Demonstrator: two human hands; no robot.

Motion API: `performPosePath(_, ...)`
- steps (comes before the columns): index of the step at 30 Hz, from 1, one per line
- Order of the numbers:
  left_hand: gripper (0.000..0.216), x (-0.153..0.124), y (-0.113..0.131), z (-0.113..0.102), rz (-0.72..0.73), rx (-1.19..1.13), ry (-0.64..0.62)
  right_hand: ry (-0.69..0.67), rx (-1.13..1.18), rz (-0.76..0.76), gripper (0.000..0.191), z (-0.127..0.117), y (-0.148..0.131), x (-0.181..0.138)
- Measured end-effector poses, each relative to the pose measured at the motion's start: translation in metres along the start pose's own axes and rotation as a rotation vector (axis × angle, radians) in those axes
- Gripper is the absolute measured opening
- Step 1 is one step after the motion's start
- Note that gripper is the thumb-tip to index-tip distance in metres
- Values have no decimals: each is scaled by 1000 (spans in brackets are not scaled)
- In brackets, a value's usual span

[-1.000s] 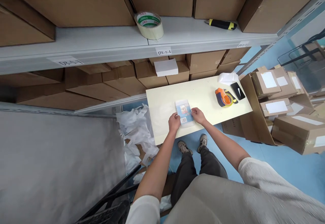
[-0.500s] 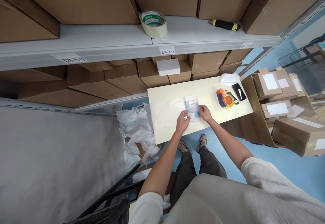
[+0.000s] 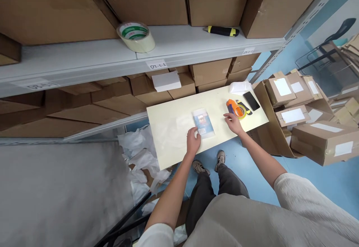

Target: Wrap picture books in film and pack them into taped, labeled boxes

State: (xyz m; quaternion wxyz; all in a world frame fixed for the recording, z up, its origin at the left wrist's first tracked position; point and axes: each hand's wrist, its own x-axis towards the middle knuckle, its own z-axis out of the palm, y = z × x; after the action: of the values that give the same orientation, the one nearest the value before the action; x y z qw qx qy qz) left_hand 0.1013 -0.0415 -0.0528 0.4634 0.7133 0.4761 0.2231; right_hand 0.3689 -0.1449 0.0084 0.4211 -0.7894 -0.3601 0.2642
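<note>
A flat blue-and-white packet, with a clear or whitish margin, lies on the cream tabletop. At its lower left edge is my left hand, its curled thumb and fingers pinching the side. My right hand is off the packet, fingers apart with nothing in them. Just beyond those fingers sits an orange tape dispenser with a roll of yellowish tape. A yellow-and-black utility knife lies beside the roll, and a black phone is to its right.
Cardboard boxes fill the shelves behind the table. On the upper shelf are a tape roll and another utility knife. A large carton of labelled parcels stands right. Crumpled white wrapping lies left. Clear plastic rests at the table's back.
My right hand has let go of the packet's right edge and moved right toward the tape dispenser. My left hand stays at the packet. The camera view has shifted right.
</note>
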Motion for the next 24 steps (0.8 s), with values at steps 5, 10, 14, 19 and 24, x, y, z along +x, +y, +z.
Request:
performPosePath(5,41,-3,5,10,67,68,32,110,-191,4,34,-86,27,28)
performPosePath(10,42,-10,8,20,63,130,26,8,-558,31,40,-138,63,57)
performPosePath(14,42,-16,12,29,41,180,29,-114,-759,9,46,-147,81,70)
performPosePath(19,50,-22,14,33,20,194,45,-181,-826,-9,36,-143,91,80)
performPosePath(24,49,-24,14,34,14,208,51,-195,-838,0,32,-141,90,86)
